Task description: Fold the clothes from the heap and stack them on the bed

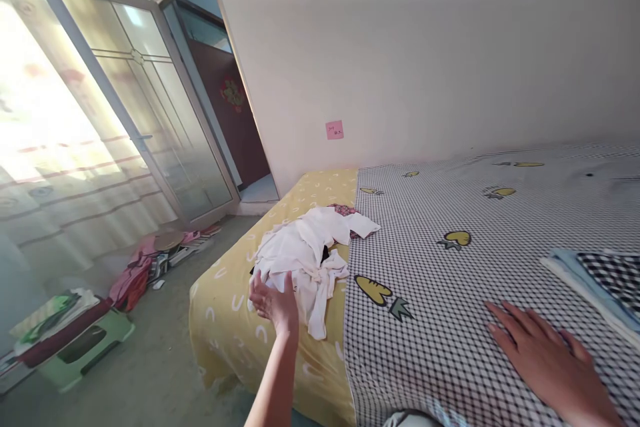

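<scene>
My left hand (pixel 274 301) is at the near side of a crumpled heap of white clothing (pixel 295 247), fingers apart. Whether its fingertips touch the cloth I cannot tell. Bits of black and a dark red patterned cloth (pixel 344 209) peek out from under the heap, which lies mostly on the yellow part of the bed cover (pixel 225 293). My right hand (pixel 545 353) lies with its fingers stretched out over the checked sheet (pixel 430 320), holding nothing. Beyond it, at the right edge, sits a folded stack of light blue, white and black-checked cloth (pixel 600 287).
A pink note (pixel 335 130) is stuck on the wall behind the bed. To the left, a glass-panelled door (pixel 145 100) stands ajar. A green stool (pixel 85 353) bearing cloths and a row of pink and red items (pixel 137 270) are on the floor by the curtain (pixel 65 167).
</scene>
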{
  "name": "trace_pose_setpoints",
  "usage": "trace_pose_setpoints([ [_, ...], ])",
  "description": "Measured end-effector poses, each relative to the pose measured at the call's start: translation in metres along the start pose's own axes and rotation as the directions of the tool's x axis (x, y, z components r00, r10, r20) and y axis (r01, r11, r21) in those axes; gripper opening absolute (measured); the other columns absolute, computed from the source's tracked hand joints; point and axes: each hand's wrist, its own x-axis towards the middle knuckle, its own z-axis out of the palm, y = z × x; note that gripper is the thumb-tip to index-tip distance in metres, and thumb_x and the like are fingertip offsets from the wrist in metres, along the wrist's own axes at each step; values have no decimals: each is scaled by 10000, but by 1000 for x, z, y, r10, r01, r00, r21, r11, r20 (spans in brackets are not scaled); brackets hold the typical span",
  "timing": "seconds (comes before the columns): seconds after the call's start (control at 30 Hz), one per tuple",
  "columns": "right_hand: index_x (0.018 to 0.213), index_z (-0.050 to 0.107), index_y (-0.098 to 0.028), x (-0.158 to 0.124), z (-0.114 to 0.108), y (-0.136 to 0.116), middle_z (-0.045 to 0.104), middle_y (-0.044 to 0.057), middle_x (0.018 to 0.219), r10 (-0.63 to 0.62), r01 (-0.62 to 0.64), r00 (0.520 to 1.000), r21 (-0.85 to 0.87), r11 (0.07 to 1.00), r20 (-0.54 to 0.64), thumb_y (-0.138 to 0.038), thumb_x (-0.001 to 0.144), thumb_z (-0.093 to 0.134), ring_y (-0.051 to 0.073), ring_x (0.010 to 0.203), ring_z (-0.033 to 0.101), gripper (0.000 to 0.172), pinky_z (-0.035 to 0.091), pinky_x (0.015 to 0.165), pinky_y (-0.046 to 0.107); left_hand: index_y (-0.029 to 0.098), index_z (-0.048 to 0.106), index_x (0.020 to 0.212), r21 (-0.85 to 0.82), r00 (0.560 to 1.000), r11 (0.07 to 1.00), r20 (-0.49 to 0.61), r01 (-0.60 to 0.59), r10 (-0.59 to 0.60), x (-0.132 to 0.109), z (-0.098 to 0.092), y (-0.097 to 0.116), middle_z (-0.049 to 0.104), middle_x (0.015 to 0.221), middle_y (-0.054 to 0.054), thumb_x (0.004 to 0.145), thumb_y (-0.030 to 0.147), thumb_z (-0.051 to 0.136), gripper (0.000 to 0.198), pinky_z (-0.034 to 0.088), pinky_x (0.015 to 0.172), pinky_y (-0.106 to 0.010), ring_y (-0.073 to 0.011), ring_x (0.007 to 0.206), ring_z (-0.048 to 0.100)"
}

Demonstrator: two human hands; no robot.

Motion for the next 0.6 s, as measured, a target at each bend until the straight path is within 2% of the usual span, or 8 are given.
trace_pose_setpoints([
  [0.07, 1474, 589, -323, 0, 3, 1, 571, 58, 1545, 6, -6, 999, 2, 1000, -40, -668, 856, 294, 367, 1413, 490, 767, 284, 1182, 611, 147, 385, 1473, 28, 999, 1000, 42, 3, -4, 19, -1, 5, 460, 1496, -273, 943, 481, 554, 649, 469, 1048, -608, -411, 1411, 457],
  [0.17, 1441, 618, -313, -1, 6, -1, 586, 61, 1528, 0, -1, 995, -9, 1000, -97, -647, 860, 285, 368, 1403, 495, 748, 271, 1189, 611, 180, 576, 1305, 78, 987, 994, 148, -71, 59, 39, -6, 5, 640, 1264, -173, 863, 399, 665, 501, 511, 984, -501, -345, 1223, 603],
  [0.27, 1448, 615, -310, -2, 4, -4, 585, 71, 1527, -3, 2, 996, -15, 1000, -84, -631, 865, 299, 378, 1386, 504, 736, 284, 1179, 622, 191, 677, 1040, 121, 979, 982, 161, -145, 125, 41, -17, 9, 655, 1145, -142, 904, 373, 599, 241, 476, 1008, -488, -318, 1162, 611],
  [0.33, 1463, 606, -301, -1, 2, -5, 584, 84, 1528, -11, 9, 998, -31, 999, -68, -630, 872, 309, 383, 1389, 501, 739, 282, 1182, 627, 201, 684, 916, 131, 975, 972, 128, -197, 181, 31, -25, 17, 623, 1243, -158, 972, 380, 491, 269, 414, 1081, -512, -319, 1241, 560],
  [0.4, 1472, 602, -302, -1, 1, -5, 572, 83, 1543, -16, 14, 999, -47, 999, -48, -635, 880, 304, 381, 1409, 487, 741, 284, 1186, 627, 210, 690, 849, 108, 953, 947, 77, -302, 294, 16, -29, 27, 575, 1391, -158, 996, 388, 460, 326, 324, 1158, -545, -329, 1347, 486],
  [0.5, 1496, 577, -330, 1, 4, 0, 529, 48, 1588, 8, -7, 1000, -39, 999, 6, -657, 889, 277, 361, 1460, 449, 751, 323, 1173, 617, 227, 686, 767, -66, 870, 871, 49, -487, 490, -15, -23, 44, 623, 1392, -132, 966, 357, 525, 288, 247, 1198, -579, -329, 1357, 482],
  [0.57, 1513, 556, -340, 1, 6, 3, 504, 31, 1609, 14, -12, 999, -31, 999, 38, -669, 896, 271, 347, 1482, 431, 755, 334, 1172, 610, 234, 659, 739, -325, 828, 821, 162, -469, 537, -42, -14, 54, 710, 1240, -114, 931, 347, 551, 248, 336, 1142, -548, -307, 1230, 572],
  [0.6, 1517, 553, -340, 1, 7, 3, 498, 29, 1614, 8, -7, 999, -35, 999, 43, -669, 901, 276, 344, 1485, 428, 751, 328, 1177, 611, 236, 640, 735, -469, 802, 797, 260, -381, 537, -58, -9, 59, 737, 1158, -100, 914, 360, 557, 233, 400, 1083, -507, -290, 1148, 609],
])
